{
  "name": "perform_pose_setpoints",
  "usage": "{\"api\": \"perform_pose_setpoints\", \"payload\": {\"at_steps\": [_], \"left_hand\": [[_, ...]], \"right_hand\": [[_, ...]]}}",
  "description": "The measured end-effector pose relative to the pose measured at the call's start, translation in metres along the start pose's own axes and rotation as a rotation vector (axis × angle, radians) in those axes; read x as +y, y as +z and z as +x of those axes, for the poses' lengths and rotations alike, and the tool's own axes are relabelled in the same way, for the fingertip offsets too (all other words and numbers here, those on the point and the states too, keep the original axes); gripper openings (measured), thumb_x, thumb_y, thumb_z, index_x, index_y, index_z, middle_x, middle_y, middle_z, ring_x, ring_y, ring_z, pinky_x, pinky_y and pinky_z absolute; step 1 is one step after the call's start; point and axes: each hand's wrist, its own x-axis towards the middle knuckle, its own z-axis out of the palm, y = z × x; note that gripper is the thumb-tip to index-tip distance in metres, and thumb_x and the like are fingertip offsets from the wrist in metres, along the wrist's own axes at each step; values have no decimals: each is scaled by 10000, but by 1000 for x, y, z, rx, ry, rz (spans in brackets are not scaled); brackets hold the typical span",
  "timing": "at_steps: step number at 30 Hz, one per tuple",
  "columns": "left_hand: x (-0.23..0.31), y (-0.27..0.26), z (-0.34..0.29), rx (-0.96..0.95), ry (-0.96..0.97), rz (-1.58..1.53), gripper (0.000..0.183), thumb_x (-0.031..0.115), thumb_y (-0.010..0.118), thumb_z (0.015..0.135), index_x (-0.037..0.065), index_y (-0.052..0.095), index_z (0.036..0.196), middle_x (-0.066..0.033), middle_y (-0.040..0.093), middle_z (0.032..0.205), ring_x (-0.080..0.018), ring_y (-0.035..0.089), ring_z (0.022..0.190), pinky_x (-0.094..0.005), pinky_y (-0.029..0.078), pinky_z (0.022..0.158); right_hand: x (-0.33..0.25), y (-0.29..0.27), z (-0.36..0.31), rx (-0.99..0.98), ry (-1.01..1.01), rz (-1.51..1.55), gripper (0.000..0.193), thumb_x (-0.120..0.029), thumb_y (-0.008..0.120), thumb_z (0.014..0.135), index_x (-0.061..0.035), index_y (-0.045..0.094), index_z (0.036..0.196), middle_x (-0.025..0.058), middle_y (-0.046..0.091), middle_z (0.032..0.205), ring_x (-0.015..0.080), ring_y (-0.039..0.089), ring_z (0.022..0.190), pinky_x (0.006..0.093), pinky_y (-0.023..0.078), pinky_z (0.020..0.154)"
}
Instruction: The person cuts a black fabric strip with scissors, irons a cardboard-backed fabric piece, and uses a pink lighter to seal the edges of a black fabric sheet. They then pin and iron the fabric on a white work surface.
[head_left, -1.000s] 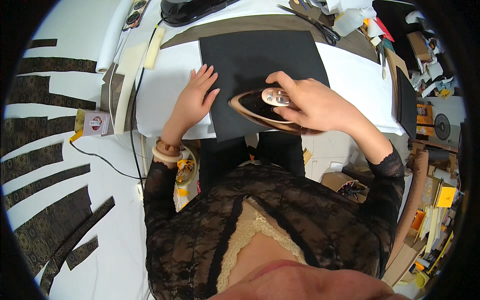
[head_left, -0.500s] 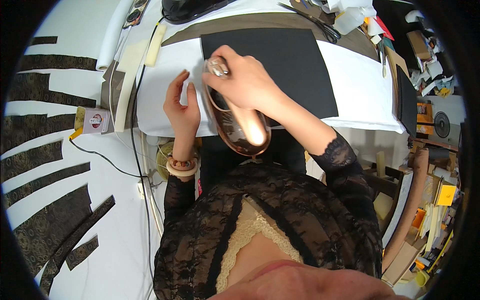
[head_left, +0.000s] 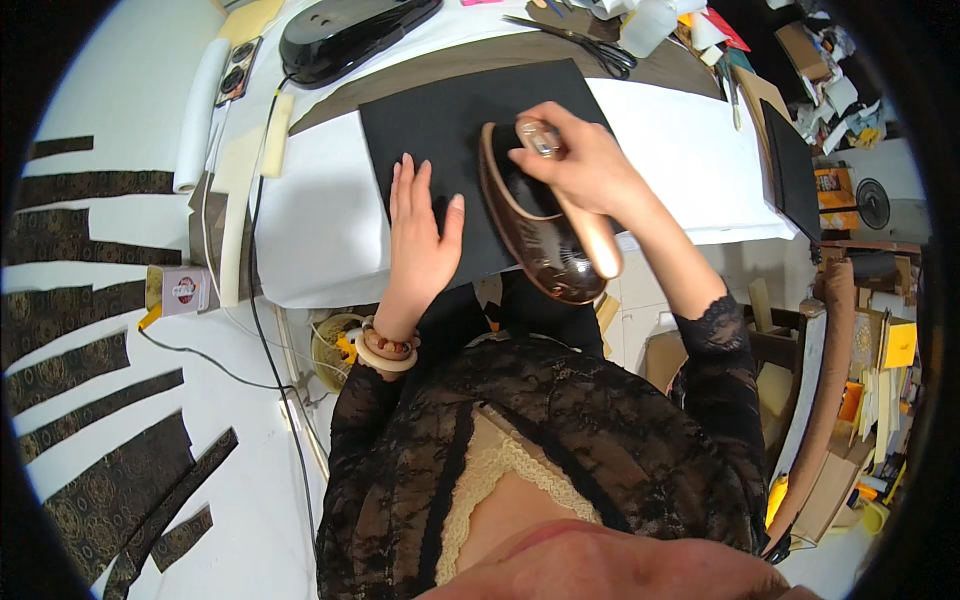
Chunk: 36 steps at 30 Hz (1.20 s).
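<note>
A black sheet (head_left: 450,110) lies over white cloth or paper on the table. Flat on its near left part, my left hand (head_left: 422,225) rests with fingers stretched out. My right hand (head_left: 585,165) is closed round the handle of a glossy dark-brown iron (head_left: 550,255). The iron is long and boat-shaped, with a coppery rim and a pale, shiny handle. It is over the right part of the black sheet, its near end reaching past the table's front edge. Its underside is hidden, so I cannot tell whether it touches the sheet.
Black scissors (head_left: 590,48) lie at the back, beside a clutter of bottles and scraps. A glossy black device (head_left: 350,35) stands at the back left, with a black cord (head_left: 262,215) running down the left. Dark patterned strips (head_left: 110,490) lie at far left. A small fan (head_left: 872,203) stands right.
The iron has moved right with my right hand, from the sheet's left edge. My left hand has come down from raised onto the black sheet. The black sheet appears turned, as the view has shifted.
</note>
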Motion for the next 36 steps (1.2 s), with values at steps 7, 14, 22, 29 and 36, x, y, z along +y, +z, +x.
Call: {"api": "perform_pose_setpoints", "payload": {"at_steps": [7,14,22,29,36], "left_hand": [[-4,19,-9,-142,139,425,667,409,511,967,-27,347,1444,-298,262,1507,-482,209,1407,-589,165,1133],[7,21,-3,-139,165,463,736,430,553,933,-69,337,1429,-324,288,1479,-492,252,1383,-583,195,1125],[12,28,6,-171,162,422,749,407,550,931,-106,314,1423,-320,289,1482,-492,244,1387,-562,199,1132],[15,28,9,-194,139,431,770,422,569,907,-115,337,1408,-320,313,1468,-493,254,1379,-544,199,1140],[15,26,9,-190,147,413,753,410,563,923,-102,330,1423,-315,316,1472,-488,262,1381,-543,214,1132]], "right_hand": [[61,-69,-15,-63,153,46,473,-224,720,837,-102,600,1277,42,650,894,105,551,715,270,497,707],[66,-91,-18,-322,-360,-321,635,-449,692,795,-241,528,1371,123,712,967,282,695,812,359,537,714],[52,-80,1,-243,-451,-584,594,-622,694,745,-38,603,679,117,612,570,304,643,554,378,507,530],[67,-80,92,-140,-502,-673,662,-662,696,704,-3,645,674,186,597,574,366,637,609,412,521,572],[66,-73,168,-55,-527,-714,708,-708,679,695,-13,723,824,176,648,643,345,657,630,389,538,628]]}}
